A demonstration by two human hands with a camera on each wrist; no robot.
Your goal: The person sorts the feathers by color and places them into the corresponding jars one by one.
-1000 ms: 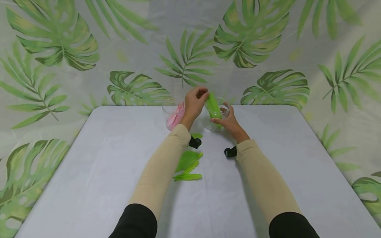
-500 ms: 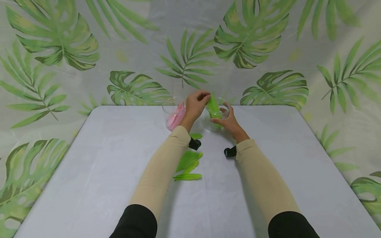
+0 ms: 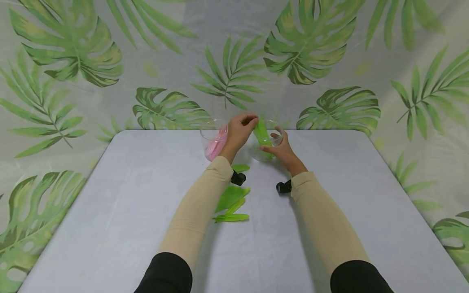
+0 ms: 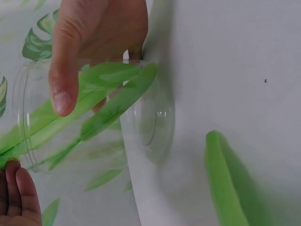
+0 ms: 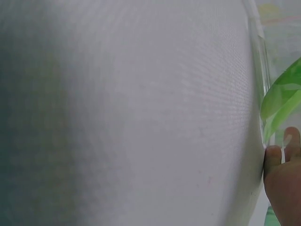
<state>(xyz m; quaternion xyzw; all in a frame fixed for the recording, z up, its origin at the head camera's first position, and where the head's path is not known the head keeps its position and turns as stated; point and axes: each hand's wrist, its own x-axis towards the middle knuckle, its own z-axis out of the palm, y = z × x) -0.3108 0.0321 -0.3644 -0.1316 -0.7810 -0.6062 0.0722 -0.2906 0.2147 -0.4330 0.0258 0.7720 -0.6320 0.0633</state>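
Note:
Near the back edge of the table stands a clear jar (image 3: 261,154), gripped round its side by my right hand (image 3: 283,151). Green feathers (image 4: 115,106) lean inside it, their quill ends toward the mouth in the left wrist view. At that mouth my left hand (image 3: 239,132) pinches the end of a green feather (image 3: 261,132). In the right wrist view, fingertips of my right hand (image 5: 284,174) lie by the jar's base, with green feathers showing through the wall.
Left of my left hand stands another clear jar (image 3: 205,134) with pink feathers (image 3: 216,146) inside. Several loose green feathers (image 3: 231,218) lie on the white table (image 3: 128,203) beside my left forearm, and one more feather (image 3: 241,167) lies closer to the jars. A leaf-print cloth (image 3: 165,61) hangs behind.
My left hand has come down slightly, and the feather it pinches has sunk a little lower in the jar. My right hand and the jar look unmoved.

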